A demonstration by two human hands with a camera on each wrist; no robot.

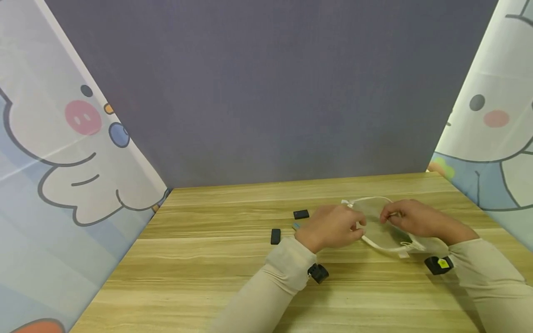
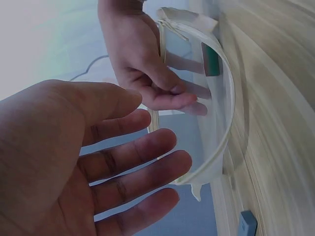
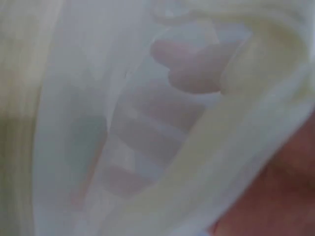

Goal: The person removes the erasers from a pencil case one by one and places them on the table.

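Note:
A translucent whitish drawstring bag point(image 1: 385, 249) with a cream rim lies on the table, its mouth spread open. My right hand point(image 1: 416, 219) grips the rim with curled fingers, thumb and index tips close together. Several of its fingers show through the sheer fabric in the right wrist view. Inside the bag sits a green block point(image 2: 211, 60), its kind unclear. Just left of the mouth is my left hand point(image 1: 335, 225); in the left wrist view its fingers are spread and loosely bent, holding nothing.
Two small black blocks, one farther back point(image 1: 301, 214) and one nearer point(image 1: 275, 236), lie left of my left hand. A small blue piece point(image 1: 296, 226) peeks out beside that hand. A grey panel point(image 1: 270, 92) stands behind the wooden table point(image 1: 187, 277); printed cloths hang at both sides.

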